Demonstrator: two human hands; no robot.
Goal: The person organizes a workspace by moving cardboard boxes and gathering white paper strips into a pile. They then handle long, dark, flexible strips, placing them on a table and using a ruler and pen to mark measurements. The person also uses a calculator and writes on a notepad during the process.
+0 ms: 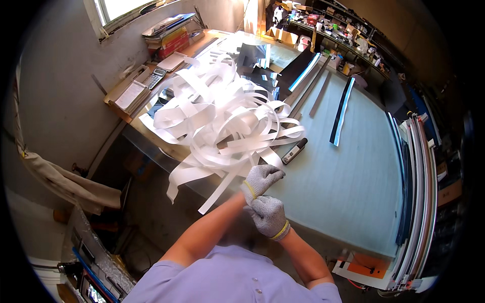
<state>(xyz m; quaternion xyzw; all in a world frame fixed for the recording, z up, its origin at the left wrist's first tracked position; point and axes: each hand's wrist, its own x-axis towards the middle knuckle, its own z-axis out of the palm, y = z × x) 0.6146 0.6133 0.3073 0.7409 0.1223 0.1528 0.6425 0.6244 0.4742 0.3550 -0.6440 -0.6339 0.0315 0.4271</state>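
Both my hands wear grey knit work gloves with yellow-edged cuffs and meet in front of me at the table's near edge. My left hand (263,179) points to the right with loosely bent fingers and holds nothing that I can see. Just below it, my right hand (269,214) is closed at the left wrist, gripping the left glove's cuff (248,192). A tangled heap of white strips (202,113) lies beyond my left hand, with several ends hanging over the edge. A black-and-white marker-like object (294,151) lies close to my left fingertips.
The pale blue-green tabletop (333,187) carries a black strip with a white-blue edge (341,113) and long grey bars (320,95). A calculator (154,78) and papers (132,95) sit at the left. Upright sheets (419,202) line the right side; a cluttered shelf (348,38) stands behind.
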